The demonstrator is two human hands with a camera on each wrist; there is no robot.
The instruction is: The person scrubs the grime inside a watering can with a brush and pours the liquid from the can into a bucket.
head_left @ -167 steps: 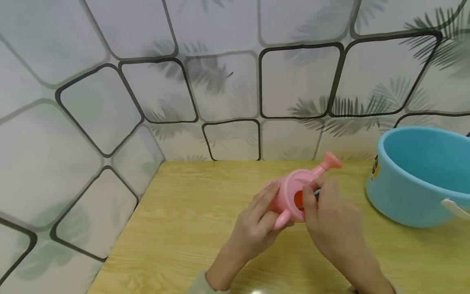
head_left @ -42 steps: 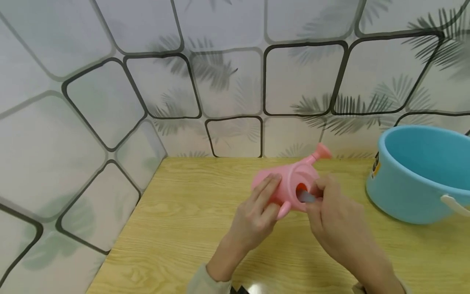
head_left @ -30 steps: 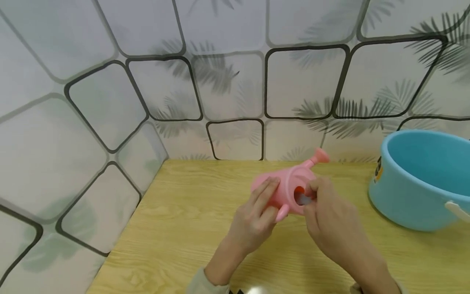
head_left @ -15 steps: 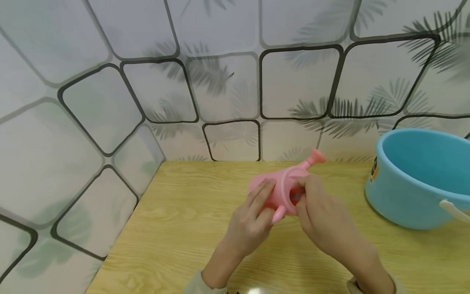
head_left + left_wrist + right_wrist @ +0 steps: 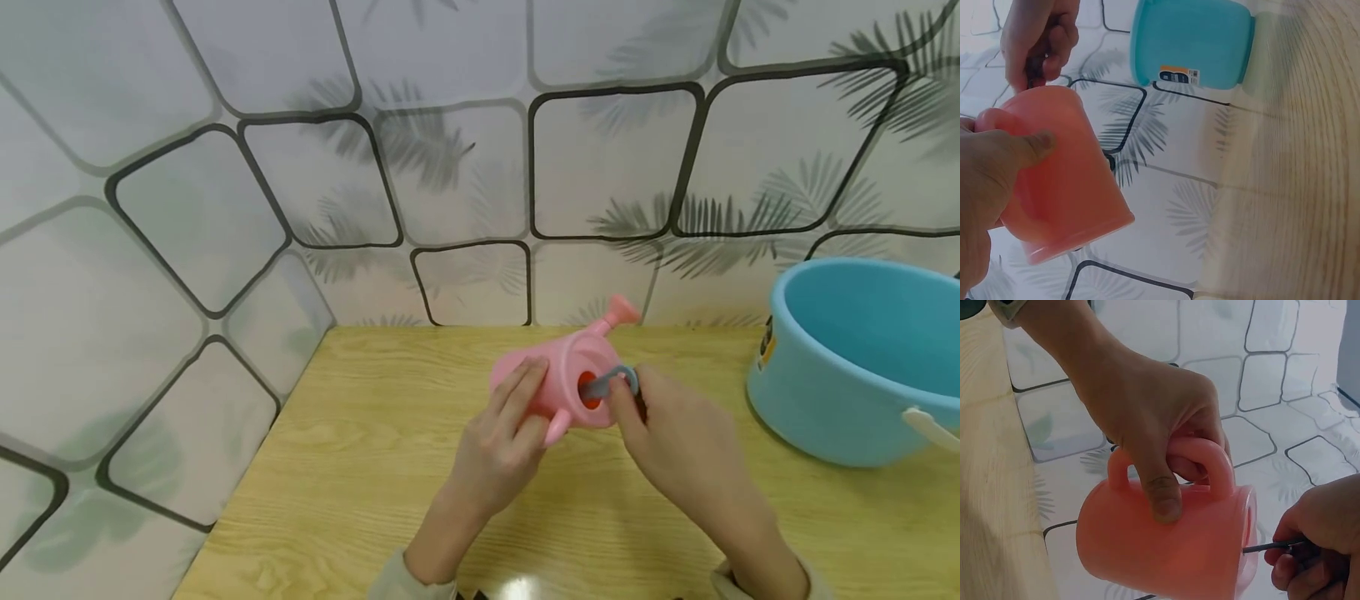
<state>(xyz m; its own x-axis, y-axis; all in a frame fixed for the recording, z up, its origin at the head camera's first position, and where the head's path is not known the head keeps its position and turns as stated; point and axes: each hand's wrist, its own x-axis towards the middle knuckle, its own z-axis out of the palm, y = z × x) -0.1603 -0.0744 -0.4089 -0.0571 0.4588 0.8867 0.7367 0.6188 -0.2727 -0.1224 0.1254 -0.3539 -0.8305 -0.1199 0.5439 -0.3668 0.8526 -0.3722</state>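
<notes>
A pink watering can (image 5: 566, 379) is held tilted above the table, its round opening turned toward my right hand and its sprinkler spout (image 5: 621, 311) pointing up and right. My left hand (image 5: 498, 446) grips it; in the right wrist view the fingers curl through the handle (image 5: 1200, 450) and the thumb presses the body. My right hand (image 5: 678, 446) pinches a thin grey tool (image 5: 600, 386) with a blue loop (image 5: 630, 377) at its end, rather like scissors. The tool's far end is hidden inside the opening, where an orange-red area (image 5: 587, 379) shows.
A light-blue bucket (image 5: 825, 408) with a white handle (image 5: 930, 429) stands on the table to the right. The wood-grain table (image 5: 360, 442) meets the patterned wall (image 5: 472, 192) behind and at the left.
The can and both hands have shifted slightly left. My right hand has drawn back from the opening, so more of the grey tool and its blue loop now show.
</notes>
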